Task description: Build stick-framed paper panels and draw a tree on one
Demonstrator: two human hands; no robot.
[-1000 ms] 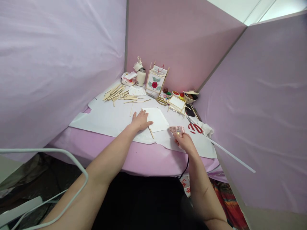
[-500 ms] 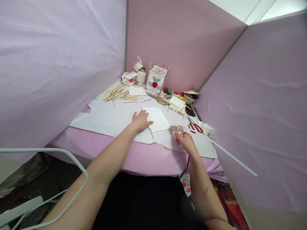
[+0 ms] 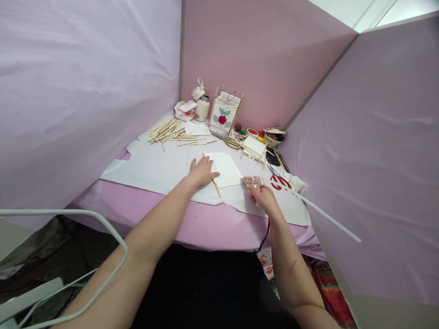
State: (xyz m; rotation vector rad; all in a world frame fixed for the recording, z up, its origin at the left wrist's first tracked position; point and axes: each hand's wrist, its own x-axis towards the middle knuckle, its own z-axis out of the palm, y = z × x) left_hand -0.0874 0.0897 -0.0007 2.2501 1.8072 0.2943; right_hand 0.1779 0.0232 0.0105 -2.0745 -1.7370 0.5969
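Note:
My left hand (image 3: 202, 172) lies flat with its fingers apart on the left edge of a white sheet (image 3: 226, 171). A thin wooden stick (image 3: 217, 188) runs along that edge, partly hidden beneath the hand. My right hand (image 3: 263, 196) is wrapped round a pink patterned glue gun (image 3: 254, 181), from which a black cord (image 3: 265, 237) appears to hang. The gun's tip points left at the sheet's right corner, touching it or very close.
Loose sticks (image 3: 168, 131) lie at the back left. A framed rose panel (image 3: 224, 114) stands near a cream bottle (image 3: 202, 109). Gold-handled scissors (image 3: 231, 142), a small stick frame (image 3: 254, 147), red-handled scissors (image 3: 280, 183) and a long white strip (image 3: 331, 218) lie to the right.
The view has shifted slightly. Both hands stay nearly in place, with the glue gun's tip still at the sheet's right corner.

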